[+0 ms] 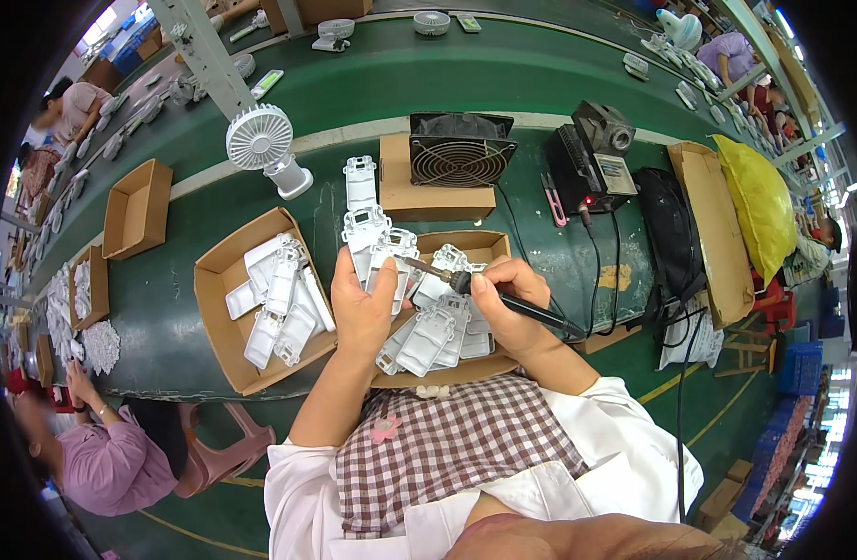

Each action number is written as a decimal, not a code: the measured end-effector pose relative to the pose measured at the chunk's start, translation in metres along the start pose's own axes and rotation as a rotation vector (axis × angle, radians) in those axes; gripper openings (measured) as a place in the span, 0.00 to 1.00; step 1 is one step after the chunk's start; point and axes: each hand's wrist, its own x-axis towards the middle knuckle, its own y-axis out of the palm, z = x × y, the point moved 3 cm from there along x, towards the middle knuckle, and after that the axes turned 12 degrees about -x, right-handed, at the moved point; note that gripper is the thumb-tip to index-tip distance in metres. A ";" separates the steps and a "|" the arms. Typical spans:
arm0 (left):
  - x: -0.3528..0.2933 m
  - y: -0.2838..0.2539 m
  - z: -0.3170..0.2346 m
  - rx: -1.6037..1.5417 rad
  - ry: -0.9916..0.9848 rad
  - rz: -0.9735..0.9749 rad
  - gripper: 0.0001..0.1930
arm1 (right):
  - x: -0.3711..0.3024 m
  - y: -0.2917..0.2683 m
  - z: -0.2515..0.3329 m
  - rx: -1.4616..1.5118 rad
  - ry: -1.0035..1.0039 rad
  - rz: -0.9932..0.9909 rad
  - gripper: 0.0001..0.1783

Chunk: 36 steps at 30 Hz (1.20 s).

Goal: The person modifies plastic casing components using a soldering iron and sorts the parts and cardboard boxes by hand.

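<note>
My left hand (365, 303) is closed around white plastic housings (387, 245), with its thumb on top of them. In my right hand (512, 297) is a soldering iron (531, 313) with a black handle, and its metal tip reaches left to the held housings. Below both hands, a cardboard box (497, 245) holds several more white housings (433, 338). To the left stands another open cardboard box (214, 266) with similar parts (284, 299) piled in it. A single white housing (359, 182) lies just beyond my left hand.
A small white fan (260, 140) stands at the back left. Behind my hands, a black fume fan (461, 154) rests on a cardboard box (400, 201). The soldering station (592, 168), pink-handled tweezers (554, 201) and a black bag (669, 233) are to the right. A co-worker (111, 457) sits at left.
</note>
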 end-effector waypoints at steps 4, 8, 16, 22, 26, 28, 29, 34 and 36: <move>0.000 0.000 -0.001 0.006 -0.001 -0.004 0.12 | 0.000 0.000 -0.001 -0.002 0.012 0.005 0.06; 0.000 -0.001 0.000 0.019 0.007 0.002 0.12 | 0.000 0.001 -0.001 0.008 0.015 -0.006 0.06; 0.000 -0.001 0.003 0.033 0.013 -0.007 0.12 | -0.002 -0.001 -0.002 0.077 0.029 -0.044 0.06; 0.000 -0.003 0.005 0.086 -0.004 0.018 0.12 | -0.001 -0.001 -0.006 0.071 0.030 -0.036 0.06; 0.001 -0.002 0.005 0.101 -0.014 0.013 0.12 | -0.001 0.000 -0.007 0.033 0.005 -0.025 0.06; 0.001 -0.002 0.006 0.121 -0.018 0.027 0.12 | 0.000 -0.001 -0.007 0.036 0.022 -0.024 0.06; 0.001 -0.002 0.005 0.121 -0.019 0.026 0.12 | 0.000 -0.001 -0.007 0.036 0.023 -0.024 0.06; 0.003 0.002 0.002 0.105 -0.040 0.001 0.10 | 0.002 0.000 -0.007 0.037 0.049 -0.005 0.06; 0.003 0.004 0.001 0.097 -0.043 -0.003 0.10 | 0.004 -0.001 -0.006 0.037 0.051 0.000 0.06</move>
